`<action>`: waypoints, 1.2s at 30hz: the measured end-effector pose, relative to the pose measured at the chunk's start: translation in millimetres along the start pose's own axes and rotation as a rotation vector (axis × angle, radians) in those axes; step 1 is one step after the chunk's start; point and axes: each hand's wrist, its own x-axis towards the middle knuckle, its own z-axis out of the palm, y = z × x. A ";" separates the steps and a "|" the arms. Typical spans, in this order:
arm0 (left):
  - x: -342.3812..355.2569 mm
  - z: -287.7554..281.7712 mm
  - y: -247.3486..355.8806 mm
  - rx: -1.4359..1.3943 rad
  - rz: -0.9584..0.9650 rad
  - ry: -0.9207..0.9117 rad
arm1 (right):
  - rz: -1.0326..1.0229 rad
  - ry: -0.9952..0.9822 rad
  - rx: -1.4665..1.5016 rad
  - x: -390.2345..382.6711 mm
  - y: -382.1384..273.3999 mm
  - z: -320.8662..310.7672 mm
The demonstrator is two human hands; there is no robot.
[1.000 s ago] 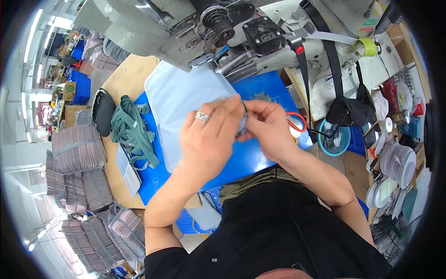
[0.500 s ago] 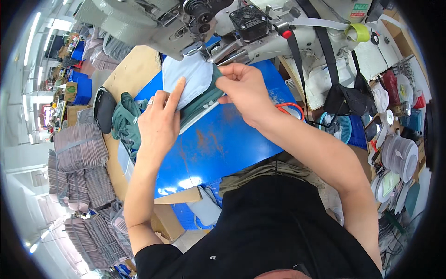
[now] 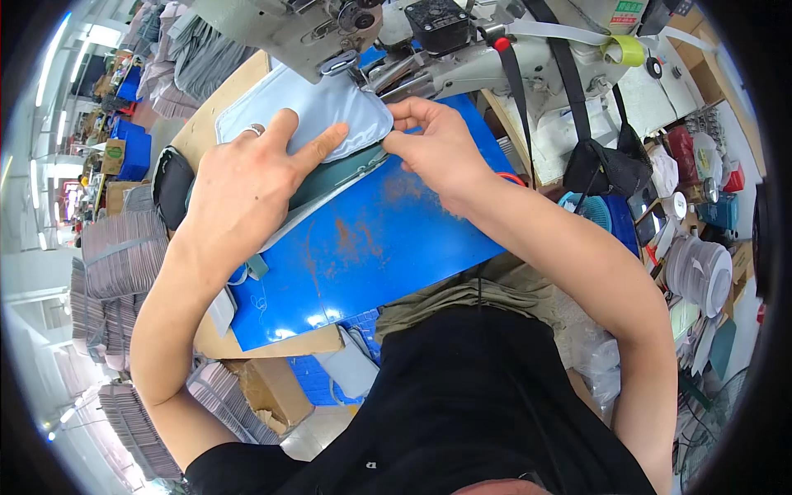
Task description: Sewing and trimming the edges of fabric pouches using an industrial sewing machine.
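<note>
A light blue padded fabric piece (image 3: 326, 103) with a rounded edge lies partly under the sewing machine head (image 3: 289, 33). Beneath it shows dark green fabric (image 3: 334, 183) with a pale edge strip. My left hand (image 3: 252, 169), a ring on one finger, rests on the light blue piece, thumb and forefinger apart; its other fingers are partly hidden. At the piece's right corner, beside the machine's metal arm, my right hand (image 3: 437, 148) pinches the fabric edge between thumb and fingers.
A blue work surface (image 3: 355, 247) with rusty scuffs lies under the fabric. Bundled grey fabric stacks (image 3: 124, 252) stand at left, and a cardboard box (image 3: 276, 388) sits below the table edge. Black straps (image 3: 573, 99) hang at right, near tape rolls (image 3: 701, 272).
The light blue piece has turned and spread leftward, covering more of the green fabric. My left hand has moved left and rotated with it; my right hand stays at the edge, nearly in place.
</note>
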 end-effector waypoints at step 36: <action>47.1 5.3 73.8 -0.141 -0.255 0.031 | 0.031 0.057 0.316 5.8 12.4 0.1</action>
